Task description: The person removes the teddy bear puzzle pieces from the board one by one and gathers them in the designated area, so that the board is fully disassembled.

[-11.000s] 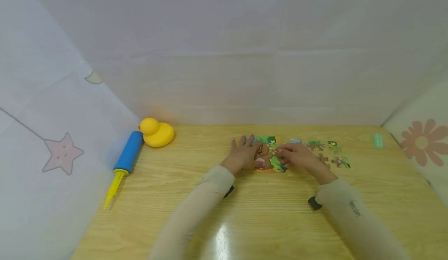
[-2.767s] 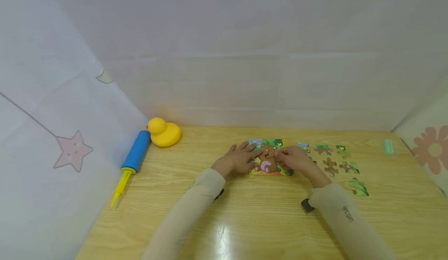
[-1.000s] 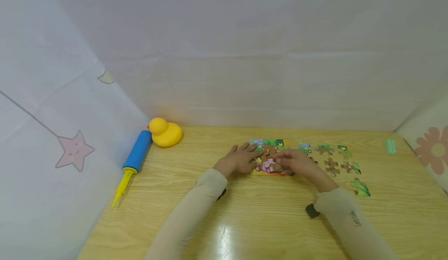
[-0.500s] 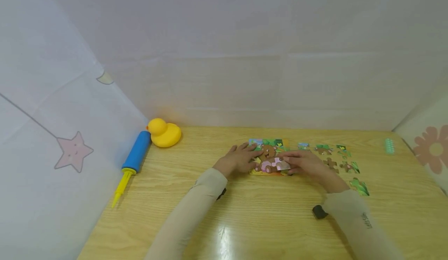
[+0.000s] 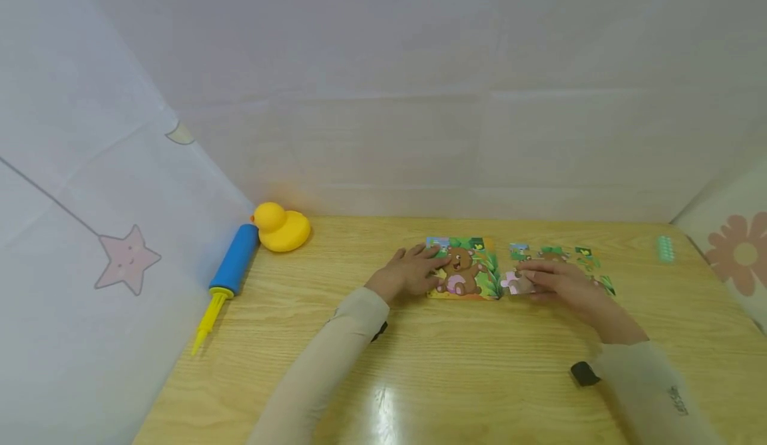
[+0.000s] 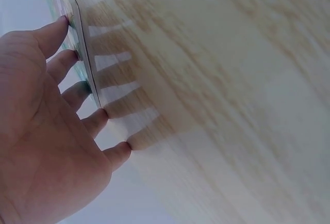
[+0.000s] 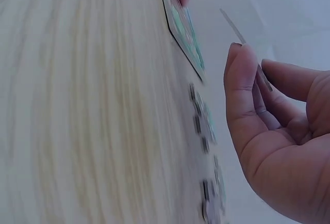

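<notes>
A bear picture puzzle board point(image 5: 470, 272) lies flat at the back of the table. My left hand point(image 5: 410, 275) rests on its left side with fingers spread; in the left wrist view the fingertips point(image 6: 77, 56) reach the edge of the board point(image 6: 88, 53). My right hand point(image 5: 566, 288) pinches a pink and brown jigsaw piece point(image 5: 516, 284) just right of the board. The right wrist view shows that piece point(image 7: 265, 79) edge-on between thumb and fingers, raised above the tabletop. Loose jigsaw pieces point(image 5: 584, 252) lie beyond and under this hand, which hides some of them.
A yellow toy duck point(image 5: 281, 227) sits at the back left. Beside it lies a blue hand pump point(image 5: 236, 258) with a yellow nozzle. A small pale green bumpy item point(image 5: 665, 250) is at the back right. Cloth walls point(image 5: 383, 132) close off the back and sides.
My right hand has moved right, off the bear picture, carrying the pink and brown jigsaw piece over beside the loose pieces. The left hand stays on the board.
</notes>
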Action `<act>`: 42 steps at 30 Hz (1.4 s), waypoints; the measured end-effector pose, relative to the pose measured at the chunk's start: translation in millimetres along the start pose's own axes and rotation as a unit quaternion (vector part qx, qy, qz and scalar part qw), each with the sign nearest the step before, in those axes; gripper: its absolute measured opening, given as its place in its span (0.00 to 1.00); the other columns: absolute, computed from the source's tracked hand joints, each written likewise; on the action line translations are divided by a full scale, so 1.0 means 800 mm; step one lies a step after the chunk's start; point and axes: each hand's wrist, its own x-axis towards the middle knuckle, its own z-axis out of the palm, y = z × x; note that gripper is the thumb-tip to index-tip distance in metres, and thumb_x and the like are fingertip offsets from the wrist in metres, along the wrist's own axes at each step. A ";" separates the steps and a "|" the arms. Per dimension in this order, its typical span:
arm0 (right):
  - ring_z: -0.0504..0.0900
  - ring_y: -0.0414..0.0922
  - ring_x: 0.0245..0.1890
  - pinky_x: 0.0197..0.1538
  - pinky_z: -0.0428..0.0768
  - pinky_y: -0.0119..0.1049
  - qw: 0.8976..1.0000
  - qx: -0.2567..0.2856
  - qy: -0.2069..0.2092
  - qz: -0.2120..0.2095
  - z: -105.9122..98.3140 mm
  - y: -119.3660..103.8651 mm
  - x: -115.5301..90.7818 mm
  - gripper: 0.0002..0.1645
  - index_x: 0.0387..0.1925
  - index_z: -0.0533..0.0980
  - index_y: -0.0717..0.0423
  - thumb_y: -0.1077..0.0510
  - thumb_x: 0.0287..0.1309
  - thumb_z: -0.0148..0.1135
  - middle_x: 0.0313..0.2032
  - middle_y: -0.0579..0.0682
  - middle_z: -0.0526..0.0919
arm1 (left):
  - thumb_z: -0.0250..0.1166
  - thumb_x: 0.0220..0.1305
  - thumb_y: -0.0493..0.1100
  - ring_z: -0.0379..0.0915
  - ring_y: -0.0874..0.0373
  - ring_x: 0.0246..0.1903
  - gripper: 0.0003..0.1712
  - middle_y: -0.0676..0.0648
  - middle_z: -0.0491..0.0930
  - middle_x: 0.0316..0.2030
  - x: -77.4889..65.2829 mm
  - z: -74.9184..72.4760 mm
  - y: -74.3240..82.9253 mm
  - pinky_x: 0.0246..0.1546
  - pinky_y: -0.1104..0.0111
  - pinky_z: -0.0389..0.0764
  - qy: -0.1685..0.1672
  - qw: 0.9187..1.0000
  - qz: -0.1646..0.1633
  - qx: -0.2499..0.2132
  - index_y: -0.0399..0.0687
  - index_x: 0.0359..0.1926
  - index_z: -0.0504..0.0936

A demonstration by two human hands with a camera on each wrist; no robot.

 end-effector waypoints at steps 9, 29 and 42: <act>0.81 0.28 0.49 0.50 0.86 0.32 0.999 -0.018 0.030 -0.010 -0.038 0.012 -0.035 0.32 0.71 0.65 0.68 0.51 0.78 0.52 0.56 0.30 0.73 | 0.49 0.77 0.63 0.35 0.50 0.82 0.35 0.56 0.43 0.82 -0.001 -0.002 0.001 0.79 0.42 0.43 0.005 1.000 0.002 -0.008 0.74 0.80 0.52; 0.85 0.32 0.44 0.47 0.88 0.39 0.993 -0.096 0.054 0.052 -0.063 0.041 -0.078 0.32 0.72 0.60 0.72 0.52 0.80 0.45 0.71 0.76 0.58 | 0.47 0.78 0.62 0.35 0.49 0.82 0.34 0.56 0.43 0.82 -0.002 0.003 0.000 0.79 0.42 0.43 0.007 1.000 0.003 -0.007 0.73 0.80 0.50; 0.87 0.33 0.41 0.44 0.88 0.35 0.986 -0.144 0.045 0.071 -0.061 0.039 -0.077 0.32 0.70 0.61 0.76 0.54 0.79 0.48 0.75 0.80 0.38 | 0.47 0.78 0.62 0.31 0.51 0.82 0.35 0.57 0.40 0.82 -0.003 0.001 0.001 0.79 0.42 0.41 -0.009 1.000 -0.004 -0.016 0.74 0.80 0.49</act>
